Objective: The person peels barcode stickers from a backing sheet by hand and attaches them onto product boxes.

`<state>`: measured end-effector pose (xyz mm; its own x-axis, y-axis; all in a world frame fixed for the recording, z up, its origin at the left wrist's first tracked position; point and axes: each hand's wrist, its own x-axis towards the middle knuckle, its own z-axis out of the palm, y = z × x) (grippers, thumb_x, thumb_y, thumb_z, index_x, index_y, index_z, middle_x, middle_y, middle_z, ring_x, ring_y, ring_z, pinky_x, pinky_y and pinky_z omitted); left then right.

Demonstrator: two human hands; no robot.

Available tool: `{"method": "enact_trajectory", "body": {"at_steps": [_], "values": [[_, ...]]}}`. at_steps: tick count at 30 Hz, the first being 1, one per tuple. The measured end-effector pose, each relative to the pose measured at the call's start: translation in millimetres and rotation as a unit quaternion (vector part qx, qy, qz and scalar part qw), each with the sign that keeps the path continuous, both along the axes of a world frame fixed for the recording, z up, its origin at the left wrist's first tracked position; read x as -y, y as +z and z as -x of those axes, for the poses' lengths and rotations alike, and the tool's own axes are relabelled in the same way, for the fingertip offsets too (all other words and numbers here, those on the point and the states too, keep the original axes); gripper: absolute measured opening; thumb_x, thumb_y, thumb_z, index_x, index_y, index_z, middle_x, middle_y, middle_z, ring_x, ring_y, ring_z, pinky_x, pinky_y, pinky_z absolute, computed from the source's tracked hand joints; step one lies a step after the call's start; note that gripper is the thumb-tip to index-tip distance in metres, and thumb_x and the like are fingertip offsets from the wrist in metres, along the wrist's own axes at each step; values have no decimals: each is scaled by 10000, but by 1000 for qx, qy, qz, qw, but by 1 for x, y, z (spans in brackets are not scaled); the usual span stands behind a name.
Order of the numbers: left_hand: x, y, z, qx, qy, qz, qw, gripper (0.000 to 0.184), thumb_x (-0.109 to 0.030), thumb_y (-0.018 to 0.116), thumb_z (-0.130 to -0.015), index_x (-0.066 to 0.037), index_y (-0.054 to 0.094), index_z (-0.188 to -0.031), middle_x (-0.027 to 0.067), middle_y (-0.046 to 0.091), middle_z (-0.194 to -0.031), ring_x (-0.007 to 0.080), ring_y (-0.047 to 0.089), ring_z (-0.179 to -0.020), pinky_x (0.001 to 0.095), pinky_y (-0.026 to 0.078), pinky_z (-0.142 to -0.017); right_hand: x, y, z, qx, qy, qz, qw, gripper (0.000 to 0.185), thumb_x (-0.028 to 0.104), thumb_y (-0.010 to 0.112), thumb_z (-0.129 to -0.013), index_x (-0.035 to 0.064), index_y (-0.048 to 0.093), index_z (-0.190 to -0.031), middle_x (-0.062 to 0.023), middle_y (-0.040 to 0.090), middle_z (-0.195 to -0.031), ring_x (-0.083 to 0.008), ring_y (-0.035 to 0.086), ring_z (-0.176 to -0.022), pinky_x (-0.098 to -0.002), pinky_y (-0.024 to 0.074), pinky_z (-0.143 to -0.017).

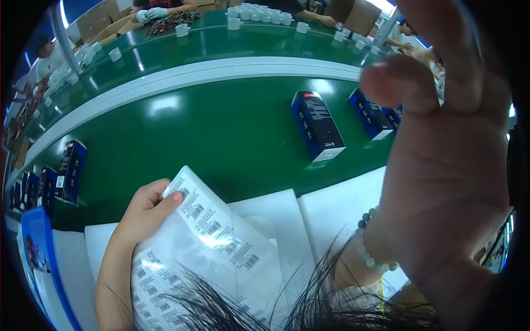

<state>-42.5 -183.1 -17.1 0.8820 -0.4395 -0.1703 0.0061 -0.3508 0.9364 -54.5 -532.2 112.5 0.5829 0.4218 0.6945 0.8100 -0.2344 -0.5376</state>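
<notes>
My left hand (pixel 148 212) grips the upper left edge of a sheet of barcode labels (pixel 207 218), thumb on top. The sheet is white and glossy, with rows of printed barcodes, and its lower part is hidden by hair. My right hand (pixel 450 165) is raised close to the camera, palm showing, fingers apart with nothing in them; some fingertips run out of view. A beaded bracelet (pixel 364 251) circles that wrist. Beyond the sheet, a dark blue printed box (pixel 318 127) lies on the green surface.
More blue boxes (pixel 371 115) lie behind my right hand, and several (pixel 70 171) stand at the left. White foam sheets (pixel 270 207) line the near edge; a blue-rimmed bin (pixel 40 243) is at lower left. Past a white rail (pixel 221 77), co-workers sit among white cup-shaped parts (pixel 259 14).
</notes>
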Motion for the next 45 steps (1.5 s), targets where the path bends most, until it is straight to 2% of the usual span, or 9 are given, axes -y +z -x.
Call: {"method": "enact_trajectory", "body": {"at_steps": [5, 14, 27, 30, 33, 37, 39, 42, 45], "values": [[13, 1, 4, -51, 1, 15, 999, 182, -200, 604, -886, -18, 615, -874, -10, 562, -674, 26, 466, -546, 149, 394, -487, -5, -27, -12, -77, 21, -23, 997, 706, 348, 615, -860, 195, 169, -1385, -136, 283, -1382, -340, 512, -1123, -383, 521, -804], [33, 3, 6, -37, 1, -8, 999, 189, -183, 592, -894, 1, 619, -926, 32, 605, -704, 38, 507, -531, 158, 424, -478, 12, -29, -7, 25, -18, -38, 999, 749, 357, 618, -857, 209, 135, -1409, -136, 251, -1415, -350, 505, -1140, -395, 524, -810], [56, 7, 7, -58, 11, -5, 998, 173, -188, 596, -891, -16, 617, -888, 24, 603, -698, 31, 504, -541, 154, 416, -478, -4, 14, 36, -12, -35, -21, 999, 811, 370, 623, -854, 229, 86, -1445, -137, 206, -1464, -364, 495, -1166, -412, 528, -818], [55, -2, -1, 12, -19, 19, 1000, 140, -180, 597, -885, -44, 614, -857, 3, 577, -691, 37, 481, -562, 156, 384, -486, -14, 27, 43, -57, -20, -1, 998, 826, 373, 624, -853, 234, 74, -1453, -137, 196, -1476, -368, 493, -1172, -416, 529, -820], [64, 9, 6, -37, 3, -5, 999, 206, -231, 575, -899, -37, 592, -833, 14, 561, -668, 46, 482, -534, 172, 414, -491, -27, 19, 61, -153, -25, -37, 987, 840, 376, 625, -852, 238, 63, -1462, -137, 185, -1487, -371, 491, -1178, -419, 530, -822], [69, 3, 3, -13, -23, 4, 1000, 236, -254, 582, -896, -23, 600, -849, 46, 588, -683, 57, 511, -530, 183, 442, -492, -31, 38, 63, -124, -39, -23, 991, 855, 379, 626, -851, 243, 52, -1470, -137, 175, -1498, -374, 489, -1184, -423, 531, -824], [73, 7, 8, -32, 3, -16, 999, 224, -240, 581, -897, -21, 607, -858, 47, 588, -685, 63, 507, -526, 181, 436, -492, -25, 5, 28, -97, -17, -263, 960, 445, 43, 722, -756, 16, 546, -1163, -92, 611, -1068, -145, 583, -814, -244, 480, -763], [81, 6, 11, -25, -6, -14, 1000, 210, -227, 584, -894, -22, 608, -856, 45, 584, -686, 66, 501, -527, 182, 427, -493, 16, -45, 4, -258, -261, -261, 893, 206, 221, 658, -831, 32, 671, -911, 6, 604, -776, -64, 496, -708, -165, 394, -610], [82, 4, 7, -12, -26, 1, 1000, 208, -229, 583, -894, -27, 608, -851, 43, 580, -686, 65, 493, -527, 184, 420, -491, 36, -99, 9, -332, -340, -256, 842, 210, 230, 643, -830, 22, 656, -855, 7, 562, -735, -65, 452, -662, -179, 366, -580]]}}
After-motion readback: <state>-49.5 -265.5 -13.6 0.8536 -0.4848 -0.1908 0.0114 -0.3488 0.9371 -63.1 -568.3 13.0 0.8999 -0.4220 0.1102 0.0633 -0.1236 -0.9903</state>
